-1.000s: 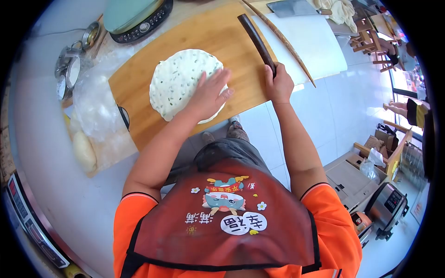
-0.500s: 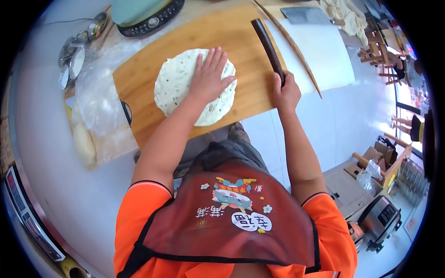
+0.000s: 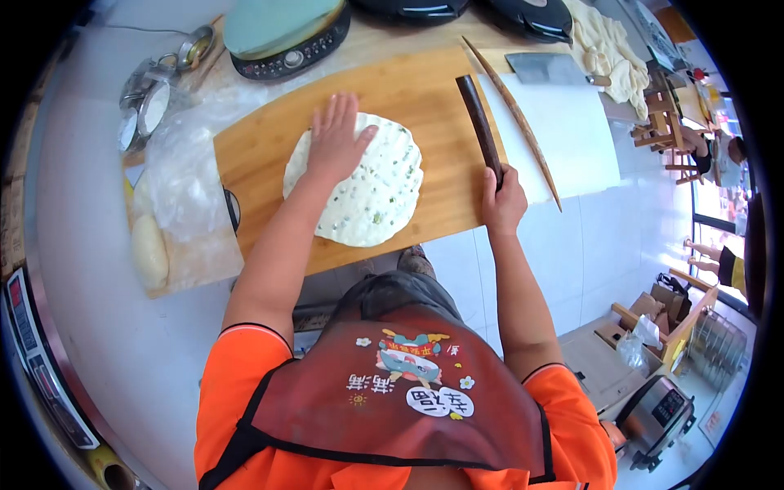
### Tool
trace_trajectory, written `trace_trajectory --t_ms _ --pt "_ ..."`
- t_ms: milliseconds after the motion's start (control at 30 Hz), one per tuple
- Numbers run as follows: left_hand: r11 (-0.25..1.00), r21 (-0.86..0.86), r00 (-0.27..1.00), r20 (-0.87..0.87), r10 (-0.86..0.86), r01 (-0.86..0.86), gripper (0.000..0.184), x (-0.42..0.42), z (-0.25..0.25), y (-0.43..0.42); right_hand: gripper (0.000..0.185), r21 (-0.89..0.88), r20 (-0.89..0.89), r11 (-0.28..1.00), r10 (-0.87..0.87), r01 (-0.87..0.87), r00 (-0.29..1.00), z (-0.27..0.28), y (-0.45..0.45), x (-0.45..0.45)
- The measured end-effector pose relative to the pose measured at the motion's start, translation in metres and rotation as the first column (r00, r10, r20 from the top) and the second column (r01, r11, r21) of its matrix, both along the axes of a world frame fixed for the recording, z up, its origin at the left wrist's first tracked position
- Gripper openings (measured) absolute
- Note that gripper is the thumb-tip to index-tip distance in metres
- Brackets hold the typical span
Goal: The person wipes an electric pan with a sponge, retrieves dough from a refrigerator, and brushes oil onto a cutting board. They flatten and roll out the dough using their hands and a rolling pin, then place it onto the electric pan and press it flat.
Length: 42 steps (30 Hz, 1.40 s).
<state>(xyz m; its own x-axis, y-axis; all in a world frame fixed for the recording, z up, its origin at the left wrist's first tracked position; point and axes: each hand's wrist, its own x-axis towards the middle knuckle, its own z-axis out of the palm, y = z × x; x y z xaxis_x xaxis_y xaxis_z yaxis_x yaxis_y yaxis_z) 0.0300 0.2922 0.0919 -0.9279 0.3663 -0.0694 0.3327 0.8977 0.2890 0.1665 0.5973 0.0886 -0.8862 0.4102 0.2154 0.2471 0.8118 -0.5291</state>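
A round, flat sheet of dough flecked with green bits (image 3: 371, 192) lies on the wooden board (image 3: 425, 90). My left hand (image 3: 336, 143) rests flat on the dough's upper left part, fingers stretched out past its far edge. In my right hand (image 3: 505, 200) is the lower end of a dark wooden rolling pin (image 3: 480, 118), which points away from me over the board's right side. The fingers are wrapped round it near the board's front right corner. A longer tapered wooden stick (image 3: 518, 114) lies just to the right.
A cleaver (image 3: 545, 69) and a pale cloth (image 3: 608, 53) lie at the back right. The green-lidded electric griddle (image 3: 286, 37) stands behind the board. Plastic sheeting (image 3: 184, 175), a pale dough roll (image 3: 150, 251) and metal bowls (image 3: 153, 108) are on the left.
My left hand has shifted left across the dough, from its upper middle to its upper left. The camera view has tilted, so more of the table's back shows. My right hand keeps the rolling pin.
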Motion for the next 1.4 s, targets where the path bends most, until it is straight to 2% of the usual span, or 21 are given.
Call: trace_trajectory --t_ms 67,167,267,367,433,467,567,667,767,867,967,1167,1267,1367,1400 --pt "0.997 -0.081 0.995 -0.096 -0.025 0.017 0.077 0.010 -0.009 -0.011 0.032 0.008 0.013 1.000 0.001 -0.001 1.000 0.000 0.000 0.005" --pt "0.989 0.132 0.988 0.149 0.051 -0.071 0.078 -0.010 -0.005 -0.018 0.033 0.002 -0.020 1.000 0.011 -0.011 1.000 0.000 -0.002 0.005" --pt "0.958 0.281 0.973 -0.195 0.121 -0.063 0.079 -0.012 -0.003 -0.052 0.034 -0.005 -0.036 1.000 0.003 -0.003 0.999 -0.005 0.000 0.009" --pt "0.996 -0.058 0.996 -0.070 0.058 -0.063 0.074 0.017 -0.009 -0.060 0.034 -0.014 -0.028 1.000 0.003 -0.003 1.000 -0.003 -0.001 0.004" --pt "0.998 -0.061 0.989 -0.147 0.010 -0.019 0.073 0.024 -0.015 -0.061 0.034 -0.040 -0.057 0.999 -0.007 0.004 0.998 -0.004 -0.001 0.003" --pt "0.998 -0.056 0.982 -0.188 -0.011 0.001 0.072 0.029 -0.019 -0.059 0.035 -0.023 -0.015 0.999 -0.025 0.025 1.000 -0.007 0.001 0.004" --pt "0.953 0.284 0.982 0.180 0.056 -0.106 0.075 -0.008 -0.041 -0.088 0.036 -0.038 -0.085 0.999 -0.015 0.012 0.996 -0.005 -0.001 0.003" --pt "0.872 0.453 0.980 0.023 0.195 -0.184 0.077 0.011 0.014 -0.081 0.037 -0.048 -0.061 0.999 0.001 -0.004 0.998 -0.002 -0.001 0.003" --pt "0.997 0.042 0.968 -0.238 0.076 -0.068 0.076 0.074 -0.001 -0.076 0.038 -0.046 -0.051 0.999 -0.004 0.002 0.999 0.001 -0.003 0.003" --pt "0.992 -0.091 0.984 -0.159 0.077 -0.092 0.073 0.117 -0.001 -0.069 0.039 -0.053 -0.017 0.999 -0.008 0.007 1.000 0.000 -0.002 0.003" --pt "0.989 -0.051 0.985 -0.112 0.131 -0.137 0.077 0.111 -0.013 -0.078 0.039 -0.059 -0.001 0.998 -0.018 0.018 1.000 0.001 -0.002 0.008" --pt "0.933 0.225 0.955 -0.035 0.295 -0.280 0.083 0.097 0.025 -0.107 0.038 -0.102 0.034 0.995 0.008 -0.005 0.999 0.008 -0.003 0.009" --pt "0.996 -0.086 0.963 -0.269 0.014 -0.038 0.088 0.128 0.030 -0.079 0.035 -0.110 -0.033 0.991 0.078 -0.081 0.996 0.008 -0.009 0.015" --pt "0.982 -0.089 0.985 -0.027 -0.172 0.169 0.090 0.175 0.014 -0.052 0.030 -0.061 -0.044 0.984 0.165 -0.167 0.985 0.013 -0.016 0.029" --pt "0.983 -0.072 0.985 -0.029 -0.170 0.168 0.089 0.180 0.015 -0.052 0.028 -0.040 -0.031 0.980 0.193 -0.194 0.981 0.015 -0.019 0.035"
